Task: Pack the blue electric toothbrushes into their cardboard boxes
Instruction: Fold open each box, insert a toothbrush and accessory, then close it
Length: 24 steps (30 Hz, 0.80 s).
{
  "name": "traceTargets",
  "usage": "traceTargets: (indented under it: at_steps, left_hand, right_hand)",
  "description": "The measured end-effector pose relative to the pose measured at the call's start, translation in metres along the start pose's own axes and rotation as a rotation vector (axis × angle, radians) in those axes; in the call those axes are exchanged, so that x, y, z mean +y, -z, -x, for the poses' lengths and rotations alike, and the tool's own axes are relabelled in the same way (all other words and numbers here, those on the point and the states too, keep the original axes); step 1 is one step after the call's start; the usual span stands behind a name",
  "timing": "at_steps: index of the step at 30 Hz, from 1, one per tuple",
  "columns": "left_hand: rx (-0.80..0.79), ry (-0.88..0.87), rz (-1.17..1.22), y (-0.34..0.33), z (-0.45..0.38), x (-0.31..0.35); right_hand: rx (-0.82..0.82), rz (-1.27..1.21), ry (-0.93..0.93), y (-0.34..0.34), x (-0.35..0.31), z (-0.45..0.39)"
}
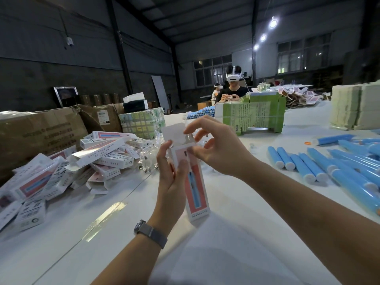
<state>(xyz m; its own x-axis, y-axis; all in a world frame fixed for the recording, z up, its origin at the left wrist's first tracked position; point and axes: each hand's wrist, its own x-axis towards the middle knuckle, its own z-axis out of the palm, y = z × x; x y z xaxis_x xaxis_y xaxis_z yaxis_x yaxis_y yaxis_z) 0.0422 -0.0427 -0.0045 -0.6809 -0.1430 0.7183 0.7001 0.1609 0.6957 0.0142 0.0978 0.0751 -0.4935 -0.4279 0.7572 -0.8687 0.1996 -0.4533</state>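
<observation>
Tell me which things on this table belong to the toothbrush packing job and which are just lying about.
Part of the job:
- box held in the left hand, right hand at its flap
- blue toothbrushes
- pile of boxes

Lying about:
- brown cartons
- green packs
- tissue box

The white table [236,233] carries a heap of small boxes [61,171] left, blue toothbrush handles [329,167] right, green packs [250,116] behind.
</observation>
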Motion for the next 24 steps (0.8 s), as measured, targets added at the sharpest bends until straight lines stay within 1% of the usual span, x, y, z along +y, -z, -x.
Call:
traceTargets:
  at_steps: [3,8,11,15,22,24]
  left_hand:
    - [0.011,0.005,0.034,0.0018,-0.0006,0.0009]
    - [0.011,0.012,0.053,0.0024,-0.0012,0.0015]
    - [0.003,0.009,0.044,0.0016,-0.0013,0.0036]
    - [-0.025,0.006,0.010,-0.0022,0.0006,0.0056]
    - [-0.055,0.038,0.036,-0.0008,0.0006,0.0048]
    - [-0.056,0.042,0.041,-0.0004,0.0002,0.0048]
  right_hand:
    - [0.024,-0.036,-0.009,-0.0004,0.0015,0.0003]
    - [-0.022,-0.023,-0.014,-0.0056,0.0033,0.0017]
    - [-0.016,-0.036,-0.005,-0.0043,0.0027,0.0011]
    - [0.039,-0.130,-0.018,0.0005,0.0030,-0.0002]
    - [0.046,-0.265,-0.041,0.0010,0.0049,-0.0006]
    - [0.065,-0.271,-0.040,-0.0007,0.0053,-0.0005]
